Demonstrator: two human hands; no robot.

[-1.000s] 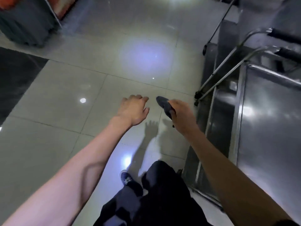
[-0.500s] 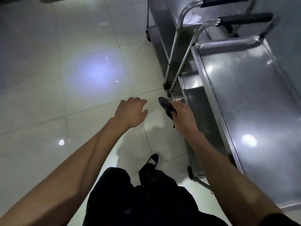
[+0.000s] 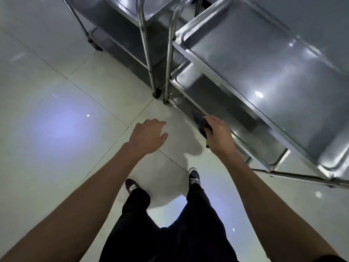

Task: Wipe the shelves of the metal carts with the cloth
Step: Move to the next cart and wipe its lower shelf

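Cloth [image 3: 200, 123] pinched in right hand [image 3: 219, 136]; left hand [image 3: 147, 136] hangs loosely curled.

The person is stepping up to the near metal cart [image 3: 245, 59], which is now filling the upper right of the view where floor was showing a second ago. The right hand [image 3: 219, 136], gripping the dark cloth [image 3: 201, 121], is now reaching the rim of the cart's lower shelf [image 3: 226, 103]. Both shoes [image 3: 194, 177] are now showing side by side on the tiles.
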